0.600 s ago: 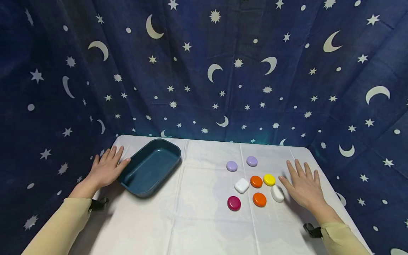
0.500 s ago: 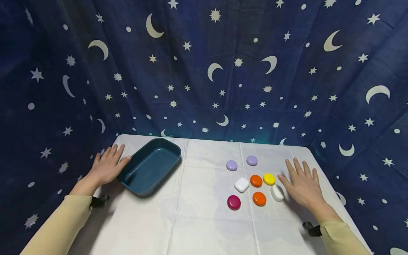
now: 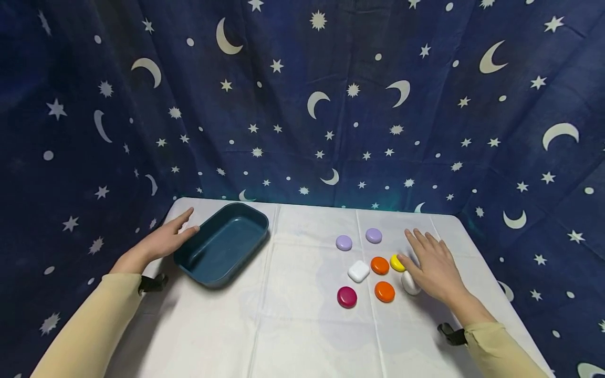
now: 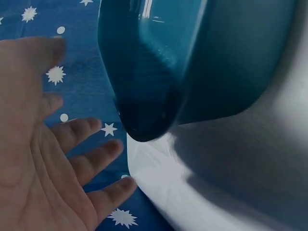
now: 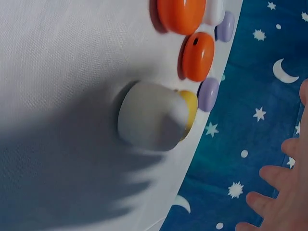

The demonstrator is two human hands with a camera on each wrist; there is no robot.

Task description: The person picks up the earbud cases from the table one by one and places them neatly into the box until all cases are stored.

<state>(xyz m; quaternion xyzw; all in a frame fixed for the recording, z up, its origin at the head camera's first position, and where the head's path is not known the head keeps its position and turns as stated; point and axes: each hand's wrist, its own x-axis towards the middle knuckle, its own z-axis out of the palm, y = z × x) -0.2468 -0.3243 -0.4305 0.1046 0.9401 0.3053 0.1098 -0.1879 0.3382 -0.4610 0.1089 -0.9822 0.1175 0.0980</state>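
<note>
My left hand (image 3: 163,241) hovers at the left side of a dark teal rectangular dish (image 3: 224,241), its fingers extended. In the left wrist view the palm faces the dish (image 4: 231,62) with a gap between them. Over at the right, my right hand (image 3: 435,268) is spread above a white rounded piece (image 3: 409,284), partly covering it, and a yellow disc (image 3: 397,262). The right wrist view shows the white piece (image 5: 151,115) apart from the fingers. Two orange discs (image 3: 384,292), a white square piece (image 3: 358,271) and a crimson disc (image 3: 347,297) lie to its left.
Two lilac discs (image 3: 344,242) lie farther back on the white-covered table (image 3: 302,336). A dark blue curtain (image 3: 283,105) with moons and stars hangs behind the table and along both sides. A black strap (image 3: 452,334) is on the right wrist.
My right hand has moved left, over the white rounded piece and closer to the yellow disc. The left hand has turned onto its edge beside the dish. The dish and pieces stay put.
</note>
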